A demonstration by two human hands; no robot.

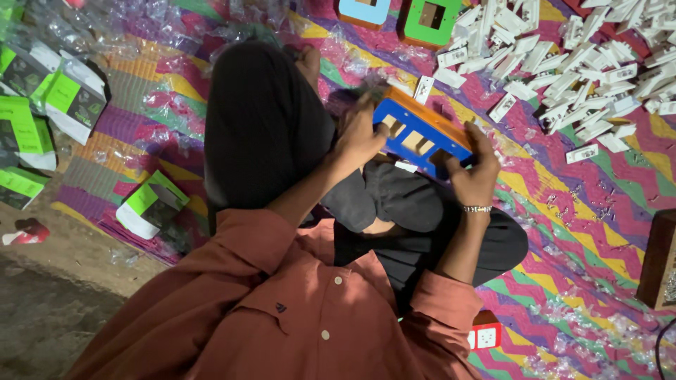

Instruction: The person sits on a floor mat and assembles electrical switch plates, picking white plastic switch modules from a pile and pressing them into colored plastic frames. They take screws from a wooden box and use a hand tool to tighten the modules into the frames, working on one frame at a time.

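Note:
I sit cross-legged on a colourful zigzag mat and hold a blue-faced box (421,131) with orange sides and several rectangular cut-outs over my lap. My left hand (360,135) grips its left end, fingers over the front. My right hand (475,169), with a metal bracelet at the wrist, clasps its lower right corner. A small white piece (424,89) lies on the mat just beyond the box. My raised left knee in dark trousers (264,119) stands to the left of the box.
A heap of white plastic parts (563,63) covers the mat at upper right. A light blue frame (363,11) and a green frame (430,20) lie at top. Green-and-white cartons (151,204) and clear wrappers (105,28) lie left. A red part (486,336) sits by my right elbow; a wooden block (658,260) is at the right edge.

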